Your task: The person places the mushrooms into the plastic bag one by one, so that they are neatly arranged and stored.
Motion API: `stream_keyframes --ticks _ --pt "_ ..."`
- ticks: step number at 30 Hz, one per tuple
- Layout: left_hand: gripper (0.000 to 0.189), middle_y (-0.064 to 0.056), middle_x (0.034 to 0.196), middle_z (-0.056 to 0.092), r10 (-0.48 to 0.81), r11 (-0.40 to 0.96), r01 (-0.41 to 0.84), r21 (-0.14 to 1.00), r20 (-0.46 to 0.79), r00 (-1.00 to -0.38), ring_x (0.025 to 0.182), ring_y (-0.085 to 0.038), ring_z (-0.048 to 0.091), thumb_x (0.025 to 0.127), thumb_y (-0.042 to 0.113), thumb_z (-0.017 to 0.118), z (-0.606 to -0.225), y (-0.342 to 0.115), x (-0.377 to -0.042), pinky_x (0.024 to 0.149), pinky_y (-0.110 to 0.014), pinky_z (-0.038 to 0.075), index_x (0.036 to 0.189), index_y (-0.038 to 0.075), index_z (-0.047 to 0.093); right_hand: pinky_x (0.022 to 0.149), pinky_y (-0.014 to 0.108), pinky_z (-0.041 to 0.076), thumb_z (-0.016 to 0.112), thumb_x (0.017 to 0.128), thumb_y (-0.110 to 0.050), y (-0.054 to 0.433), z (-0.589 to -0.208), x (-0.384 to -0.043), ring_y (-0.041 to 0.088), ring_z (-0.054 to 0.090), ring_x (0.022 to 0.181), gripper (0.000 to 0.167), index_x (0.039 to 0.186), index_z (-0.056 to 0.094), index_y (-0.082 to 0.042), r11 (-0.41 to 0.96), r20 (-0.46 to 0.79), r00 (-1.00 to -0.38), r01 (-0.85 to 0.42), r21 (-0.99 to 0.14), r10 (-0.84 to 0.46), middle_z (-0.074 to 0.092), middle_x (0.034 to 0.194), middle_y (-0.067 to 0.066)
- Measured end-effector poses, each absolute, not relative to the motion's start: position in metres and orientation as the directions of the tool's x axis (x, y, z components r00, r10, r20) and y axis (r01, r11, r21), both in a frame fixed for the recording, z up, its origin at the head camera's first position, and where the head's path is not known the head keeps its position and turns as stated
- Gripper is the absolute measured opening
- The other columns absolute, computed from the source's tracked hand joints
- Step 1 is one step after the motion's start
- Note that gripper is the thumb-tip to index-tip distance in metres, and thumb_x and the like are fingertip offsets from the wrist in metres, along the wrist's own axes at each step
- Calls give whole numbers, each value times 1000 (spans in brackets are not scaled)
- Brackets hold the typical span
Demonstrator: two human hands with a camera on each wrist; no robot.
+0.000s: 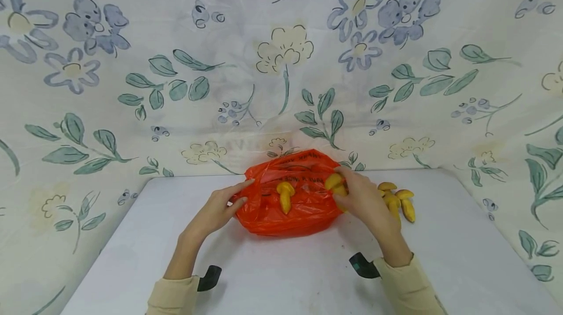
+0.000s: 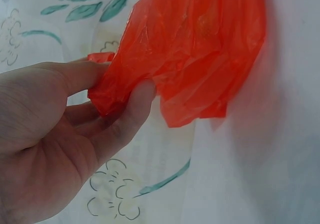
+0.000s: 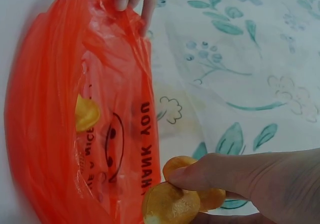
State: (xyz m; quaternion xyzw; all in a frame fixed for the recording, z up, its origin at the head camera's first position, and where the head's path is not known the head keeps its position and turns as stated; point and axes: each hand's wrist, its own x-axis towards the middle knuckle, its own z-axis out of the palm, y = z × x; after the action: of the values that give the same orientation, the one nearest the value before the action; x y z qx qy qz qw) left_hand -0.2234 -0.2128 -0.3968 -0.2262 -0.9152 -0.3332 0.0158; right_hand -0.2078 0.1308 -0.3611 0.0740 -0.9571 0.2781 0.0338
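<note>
A red plastic bag (image 1: 281, 224) with black printing lies with its mouth spread on the white table. Its left edge is pinched between the thumb and fingers of my left hand (image 1: 222, 207), and crumpled film shows in that grip in the left wrist view. One yellow mushroom (image 1: 286, 198) is inside the bag, its cap (image 3: 87, 113) showing past the bag's edge in the right wrist view. My right hand (image 1: 365, 197) holds two yellow mushrooms (image 3: 172, 204) by the bag's right edge, thumb over one cap. Their lower parts are hidden by the hand.
More yellow mushrooms (image 1: 408, 206) lie on the white table (image 1: 448, 256) to the right of my right hand, partly behind it. A floral cloth (image 1: 281, 85) hangs close behind the table's far edge. Dark wrist cameras (image 1: 364, 265) stick out from both sleeves.
</note>
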Motion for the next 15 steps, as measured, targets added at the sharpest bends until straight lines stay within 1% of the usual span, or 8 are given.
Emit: stream_keyframes --ticks 3,6,11,15 --pt "50 -14 130 63 408 674 427 603 178 -895 95 -20 64 97 11 60 -397 -212 -224 73 -20 58 146 15 48 58 24 45 68 86 -16 128 -359 -210 23 55 81 57 140 48 -12 829 92 -989 -150 -538 -120 63 108 10" --pt "50 -13 130 63 408 672 422 608 172 -897 95 -21 64 97 11 60 -396 -212 -224 72 -20 58 146 16 48 59 24 47 68 86 -17 124 -358 -212 23 56 82 58 141 48 -13 830 86 -989 -145 -538 -117 63 111 10" --pt "51 -13 130 63 404 676 415 608 166 -900 95 -20 63 97 11 60 -396 -212 -224 72 -20 58 146 17 48 67 29 54 71 87 -18 118 -355 -216 25 57 89 60 141 47 -12 817 89 -989 -148 -557 -119 63 116 12" --pt "50 -13 130 63 402 680 415 604 167 -900 95 -20 63 97 11 60 -396 -212 -224 73 -20 58 146 16 48 73 33 57 71 87 -19 112 -352 -220 26 58 93 60 142 46 -12 804 82 -989 -151 -576 -127 63 116 12"
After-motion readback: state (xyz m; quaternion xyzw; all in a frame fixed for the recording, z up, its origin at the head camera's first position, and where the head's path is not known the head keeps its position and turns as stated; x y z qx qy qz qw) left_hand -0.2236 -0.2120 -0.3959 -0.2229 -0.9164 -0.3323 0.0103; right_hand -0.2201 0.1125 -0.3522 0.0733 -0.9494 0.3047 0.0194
